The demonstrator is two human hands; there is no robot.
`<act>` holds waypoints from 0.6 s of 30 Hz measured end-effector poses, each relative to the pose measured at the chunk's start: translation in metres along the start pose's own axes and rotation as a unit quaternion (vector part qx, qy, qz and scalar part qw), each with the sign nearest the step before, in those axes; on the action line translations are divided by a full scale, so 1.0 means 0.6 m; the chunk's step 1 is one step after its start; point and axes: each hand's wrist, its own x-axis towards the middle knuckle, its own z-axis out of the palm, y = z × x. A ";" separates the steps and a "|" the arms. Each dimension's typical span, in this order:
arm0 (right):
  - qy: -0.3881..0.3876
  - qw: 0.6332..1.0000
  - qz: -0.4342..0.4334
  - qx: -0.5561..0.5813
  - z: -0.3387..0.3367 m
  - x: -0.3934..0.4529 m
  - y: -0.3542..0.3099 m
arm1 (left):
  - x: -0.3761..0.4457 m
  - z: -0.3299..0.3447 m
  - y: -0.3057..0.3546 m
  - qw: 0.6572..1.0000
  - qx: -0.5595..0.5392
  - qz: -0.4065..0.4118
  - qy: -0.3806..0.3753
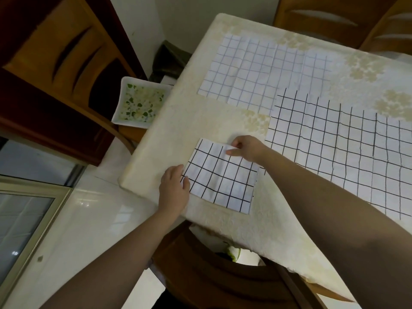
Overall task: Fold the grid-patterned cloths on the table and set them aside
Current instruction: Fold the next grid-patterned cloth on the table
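Observation:
A folded white cloth with a black grid lies near the table's left front corner. My left hand rests on its left edge, thumb over the cloth and fingers at the border. My right hand pinches the cloth's far right corner between thumb and curled fingers. A large unfolded black-grid cloth is spread flat to the right, partly under my right forearm. Farther back lies a flat white cloth with a thinner, paler grid.
The table wears a cream floral tablecloth. A wooden chair stands against its near edge. On another chair at the left sits a square white dish with a green pattern. Wooden cabinets stand behind and to the left.

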 end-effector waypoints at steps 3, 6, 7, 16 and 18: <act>-0.005 0.995 -0.015 0.095 -0.008 -0.030 0.003 | -0.006 -0.004 0.004 1.000 -0.026 -0.002 0.001; 0.003 0.988 -0.036 0.148 -0.018 -0.063 0.000 | -0.012 -0.008 0.007 0.999 -0.026 0.040 -0.014; 0.013 0.987 -0.046 0.155 -0.021 -0.073 -0.002 | -0.013 -0.009 0.009 0.997 -0.023 0.067 -0.027; 0.124 0.955 -0.094 0.251 -0.028 -0.168 -0.027 | -0.018 -0.015 0.069 0.963 -0.256 -0.074 -0.037; 0.146 0.945 -0.096 0.275 -0.020 -0.184 -0.020 | -0.009 -0.020 0.081 0.925 -0.342 -0.149 -0.069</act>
